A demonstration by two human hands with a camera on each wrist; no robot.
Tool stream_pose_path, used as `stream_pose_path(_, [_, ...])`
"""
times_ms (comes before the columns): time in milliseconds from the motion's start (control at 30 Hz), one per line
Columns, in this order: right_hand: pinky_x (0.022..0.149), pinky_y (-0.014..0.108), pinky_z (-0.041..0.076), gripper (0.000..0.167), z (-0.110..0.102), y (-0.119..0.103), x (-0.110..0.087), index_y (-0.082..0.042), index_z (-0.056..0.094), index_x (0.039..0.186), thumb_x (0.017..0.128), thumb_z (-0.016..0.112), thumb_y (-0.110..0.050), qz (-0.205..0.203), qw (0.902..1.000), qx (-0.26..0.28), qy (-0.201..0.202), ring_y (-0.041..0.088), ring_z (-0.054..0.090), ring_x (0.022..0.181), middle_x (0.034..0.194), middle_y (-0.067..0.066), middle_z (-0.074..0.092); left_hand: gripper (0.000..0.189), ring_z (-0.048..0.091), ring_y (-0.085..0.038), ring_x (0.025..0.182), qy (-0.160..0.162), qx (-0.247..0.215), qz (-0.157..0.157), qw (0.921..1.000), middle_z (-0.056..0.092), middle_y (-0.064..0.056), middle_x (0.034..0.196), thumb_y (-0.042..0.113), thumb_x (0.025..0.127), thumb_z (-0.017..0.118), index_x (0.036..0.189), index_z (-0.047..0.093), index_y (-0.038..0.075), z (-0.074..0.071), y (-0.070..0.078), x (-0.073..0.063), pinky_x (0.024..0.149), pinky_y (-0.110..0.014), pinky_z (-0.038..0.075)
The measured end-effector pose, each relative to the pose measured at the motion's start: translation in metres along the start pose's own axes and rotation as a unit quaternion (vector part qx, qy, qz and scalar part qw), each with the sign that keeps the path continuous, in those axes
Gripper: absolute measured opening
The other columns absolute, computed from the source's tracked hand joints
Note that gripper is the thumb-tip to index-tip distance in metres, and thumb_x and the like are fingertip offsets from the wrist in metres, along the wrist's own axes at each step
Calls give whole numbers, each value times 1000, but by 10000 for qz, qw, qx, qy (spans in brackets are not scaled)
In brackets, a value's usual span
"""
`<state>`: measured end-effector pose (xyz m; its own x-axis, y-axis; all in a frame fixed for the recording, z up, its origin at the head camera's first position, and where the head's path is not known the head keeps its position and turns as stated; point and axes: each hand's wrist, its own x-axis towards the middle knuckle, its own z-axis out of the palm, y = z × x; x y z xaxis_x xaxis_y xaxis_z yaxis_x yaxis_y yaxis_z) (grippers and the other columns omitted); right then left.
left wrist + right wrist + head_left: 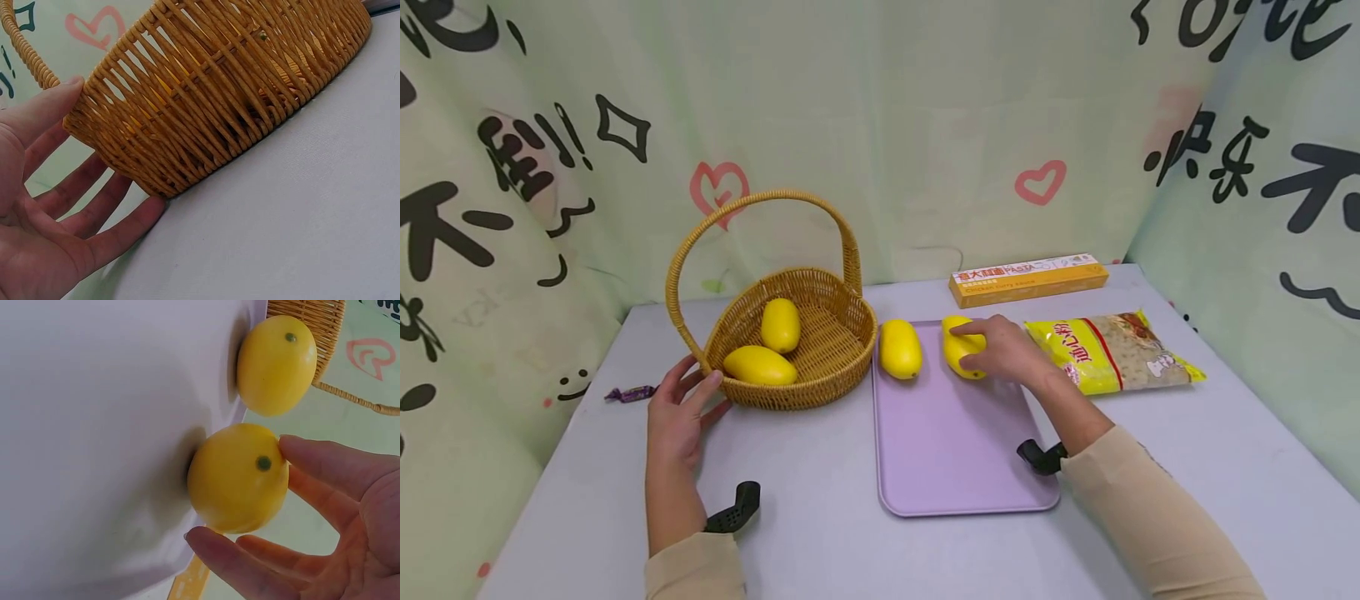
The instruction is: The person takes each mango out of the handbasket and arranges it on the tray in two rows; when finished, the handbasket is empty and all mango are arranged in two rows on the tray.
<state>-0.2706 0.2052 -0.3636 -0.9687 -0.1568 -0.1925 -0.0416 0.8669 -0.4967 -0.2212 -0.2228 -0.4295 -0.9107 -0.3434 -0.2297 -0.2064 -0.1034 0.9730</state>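
Note:
In the head view my right hand has its thumb and fingers around a yellow oval fruit on the lilac tray. The right wrist view shows the thumb at one side of that fruit, fingertips at the other, its dark stem spot facing the camera. Another yellow fruit lies left of it on the tray. My left hand rests spread against the wicker basket, thumb at the rim, fingers along the outer wall. Two more such fruits lie inside the basket.
A yellow pasta box lies at the back right. Before it is a yellow-and-clear food bag, right of the tray. A small purple wrapped candy sits left of the basket. Printed curtains surround the white table.

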Motion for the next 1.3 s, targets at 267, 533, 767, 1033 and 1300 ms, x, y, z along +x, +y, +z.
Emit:
stream_pose_path(267, [94, 48, 48, 53, -4, -4, 0, -12, 59, 147, 96, 70, -23, -77, 10000, -38, -12, 37, 49, 116, 144, 26, 53, 67, 52, -22, 134, 27, 21, 2, 10000, 42, -5, 160, 29, 99, 71, 158, 41, 35, 0, -1, 0, 100, -37, 56])
stream_pose_path(533, [107, 56, 50, 53, -11, -8, -1, -11, 57, 149, 98, 68, -22, -239, 9997, 10, -65, 38, 53, 124, 149, 24, 53, 66, 52, -22, 133, 1, -24, 20, 10000, 43, -5, 158, 27, 100, 70, 158, 42, 34, 0, 1, 0, 101, -37, 56])
stream_pose_path(767, [114, 62, 44, 53, -16, -15, -1, -10, 57, 148, 98, 68, -19, -389, 9992, 3, 77, 44, 46, 140, 153, 22, 51, 66, 52, -22, 133, -14, 3, 10, 10000, 43, -5, 159, 28, 99, 70, 158, 42, 34, 0, 1, -1, 100, -36, 56])
stream_pose_path(1033, [116, 62, 42, 51, -25, -26, 1, -9, 57, 148, 99, 67, -18, -769, 9967, -37, 242, 43, 45, 142, 155, 21, 50, 65, 54, -21, 129, -28, -16, 47, 10000, 43, -6, 158, 26, 100, 70, 158, 42, 34, 1, 1, 0, 99, -34, 57])
stream_pose_path(1300, [117, 63, 40, 52, -32, -39, 4, -12, 57, 148, 98, 67, -20, -946, 9950, 21, 314, 43, 43, 145, 158, 20, 47, 66, 53, -22, 130, -35, -19, 33, 10000, 43, -6, 158, 25, 100, 70, 159, 41, 33, 1, 1, 0, 98, -34, 58])
